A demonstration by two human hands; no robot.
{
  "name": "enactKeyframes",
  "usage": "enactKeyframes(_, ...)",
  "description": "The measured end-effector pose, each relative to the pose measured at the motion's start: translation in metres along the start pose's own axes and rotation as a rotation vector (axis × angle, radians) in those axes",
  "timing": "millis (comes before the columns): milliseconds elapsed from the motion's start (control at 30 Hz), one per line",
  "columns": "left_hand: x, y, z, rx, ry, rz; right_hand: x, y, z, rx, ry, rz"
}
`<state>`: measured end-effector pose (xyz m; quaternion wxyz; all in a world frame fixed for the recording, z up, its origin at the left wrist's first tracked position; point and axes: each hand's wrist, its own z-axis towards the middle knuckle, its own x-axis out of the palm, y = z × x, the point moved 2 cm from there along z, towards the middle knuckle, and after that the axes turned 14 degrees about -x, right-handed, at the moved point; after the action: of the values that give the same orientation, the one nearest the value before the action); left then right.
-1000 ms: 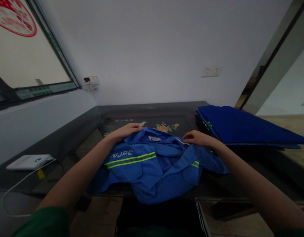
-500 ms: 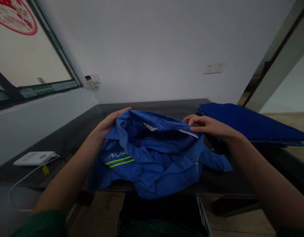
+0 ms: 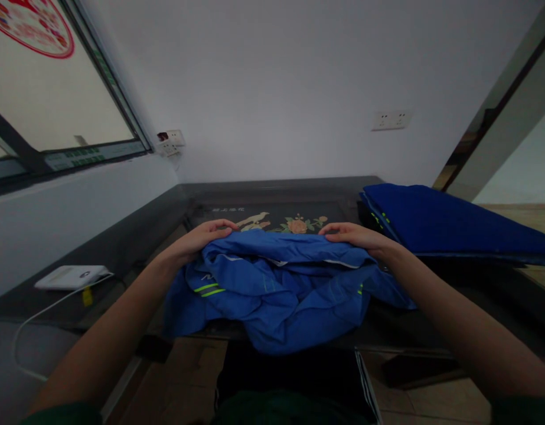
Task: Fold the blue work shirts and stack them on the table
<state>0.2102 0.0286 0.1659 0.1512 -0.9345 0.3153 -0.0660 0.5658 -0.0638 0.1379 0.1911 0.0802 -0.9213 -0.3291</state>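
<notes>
A blue work shirt lies on the near middle of a dark table, its near edge drooping past the tabletop toward the person's lap. The left hand pinches the left end of the shirt's far edge, thumb on the near side; the right hand grips the same edge at its right end. Between them that edge makes a fairly straight band, just short of a printed flower picture.

As for progress, the upper part appears gathered into a roll or fold that hides most of the chest lettering. The rest is not yet neat: the front is bunched and creased, and cloth spreads out loosely at left and right. On the far right, a darker blue pile lies flat and orderly, apart from the hands.
</notes>
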Motion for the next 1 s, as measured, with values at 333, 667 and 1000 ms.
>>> enactKeyframes(333, -0.011, 0.012, -0.014, 0.125, -0.086, 0.399, -0.014, -0.009, -0.022, -0.145, -0.035, -0.378)
enactKeyframes(667, 0.01, 0.002, -0.035, 0.309, -0.383, 0.992, 0.012, 0.009, -0.04, -0.185, 0.06, -0.995)
enactKeyframes(1000, -0.009, -0.015, -0.039, 0.315, -0.268, 0.737, 0.011, 0.039, -0.059, -0.303, -0.18, -1.135)
